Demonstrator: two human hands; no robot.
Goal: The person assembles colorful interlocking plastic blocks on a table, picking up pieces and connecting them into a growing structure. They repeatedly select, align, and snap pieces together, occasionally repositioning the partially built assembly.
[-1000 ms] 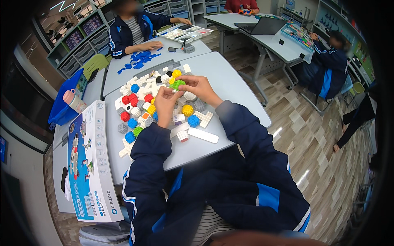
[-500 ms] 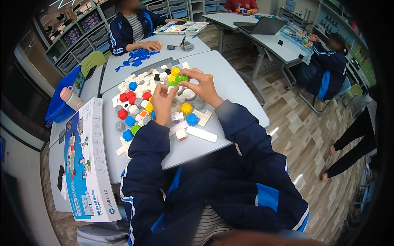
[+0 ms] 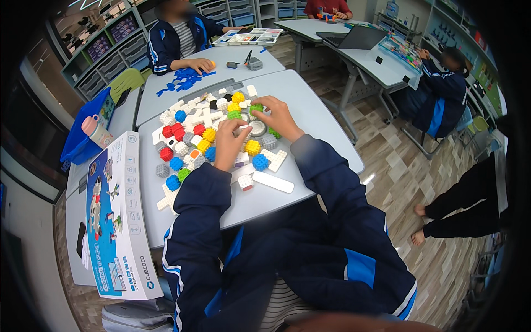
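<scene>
My left hand (image 3: 228, 143) is closed in a pinch over the middle of a pile of building blocks. A small white piece (image 3: 245, 127) shows between its thumb and fingertips; its exact kind cannot be made out. To the right, my right hand (image 3: 281, 119) grips a green studded block (image 3: 256, 109) between thumb and fingers. Another green block (image 3: 234, 115) lies between the hands, close to yellow blocks (image 3: 238, 98). Under the right hand is a round grey-white wheel-like part (image 3: 258, 129). Below the hands are a yellow block (image 3: 252, 147), a blue block (image 3: 260, 161) and a white bar (image 3: 273, 182).
A large printed box (image 3: 119, 221) stands along the table's left edge, by a pink-topped bottle (image 3: 95, 130) and a blue bin (image 3: 83, 138). Across the joined table, a person handles blue pieces (image 3: 185, 79) near a divided tray (image 3: 249, 37). Another table at right bears a laptop (image 3: 354, 37).
My hands have drawn apart, the right moving slightly right with a green block. The other green block now sits apart in the pile. Across the table, the person's hand has shifted slightly.
</scene>
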